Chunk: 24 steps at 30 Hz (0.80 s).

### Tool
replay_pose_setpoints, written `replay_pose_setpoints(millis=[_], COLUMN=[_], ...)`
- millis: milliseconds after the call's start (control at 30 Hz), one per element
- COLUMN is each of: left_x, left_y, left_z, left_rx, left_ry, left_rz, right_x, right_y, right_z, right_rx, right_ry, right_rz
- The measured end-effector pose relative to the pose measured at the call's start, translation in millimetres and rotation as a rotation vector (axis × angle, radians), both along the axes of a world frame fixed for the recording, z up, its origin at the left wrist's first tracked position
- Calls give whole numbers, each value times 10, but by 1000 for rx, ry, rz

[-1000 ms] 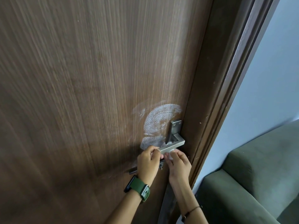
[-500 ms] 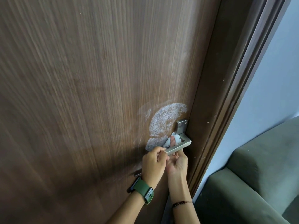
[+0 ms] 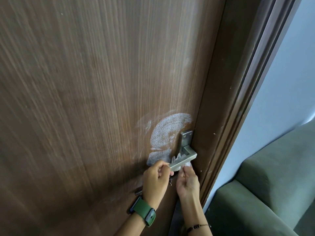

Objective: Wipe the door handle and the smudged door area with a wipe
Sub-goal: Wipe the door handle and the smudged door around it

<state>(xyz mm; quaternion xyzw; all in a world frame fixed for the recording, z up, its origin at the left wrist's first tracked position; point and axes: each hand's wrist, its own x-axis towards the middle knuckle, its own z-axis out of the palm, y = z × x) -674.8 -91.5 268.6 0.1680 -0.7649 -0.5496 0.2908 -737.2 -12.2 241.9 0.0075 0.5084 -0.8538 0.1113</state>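
A silver lever door handle (image 3: pixel 184 159) juts from the dark wooden door (image 3: pixel 95 92) on its plate (image 3: pixel 185 138). A white powdery smudge (image 3: pixel 166 132) covers the door just left of the plate. A white wipe (image 3: pixel 186 165) is looped around the lever, with one end showing above the bar and the other below it. My left hand (image 3: pixel 156 179), with a green watch on the wrist, pinches the lever's free end. My right hand (image 3: pixel 187 182) holds the wipe from below the lever.
The dark door frame (image 3: pixel 238 103) runs along the right of the door. Beyond it are a pale wall (image 3: pixel 279 99) and a green sofa (image 3: pixel 265 193) at the lower right. A small metal latch part (image 3: pixel 138 191) sticks out of the door below my left hand.
My right hand dropped from above the lever to beneath it, drawing the wipe down under the bar. My left hand stayed on the lever's end.
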Motion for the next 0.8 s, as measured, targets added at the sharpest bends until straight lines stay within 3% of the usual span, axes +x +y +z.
replay_pose_setpoints(millis=[33, 133, 267, 400, 567, 667, 733, 800], left_x=[-13, -58, -75, -76, -68, -70, -61, -60], left_y=[0, 16, 41, 54, 61, 71, 71, 58], left_z=[2, -15, -26, -12, -26, -14, -14, -20], left_rx=[10, 48, 58, 66, 60, 53, 52, 45], left_ry=[11, 11, 31, 30, 11, 13, 10, 3], left_rz=[8, 36, 70, 69, 78, 75, 65, 65], right_x=[-48, -277, -244, -255, -182, -226, -213, -214], right_y=[-13, -78, -183, -281, -331, -302, -295, -313], right_z=[-30, -57, -4, 31, -11, -130, -145, -134], right_rx=[61, -240, -53, -130, 158, 321, 337, 226], right_ry=[-20, -193, -10, -122, 23, -21, -69, -80], right_rz=[-20, -82, -145, -353, -432, -422, -428, -458])
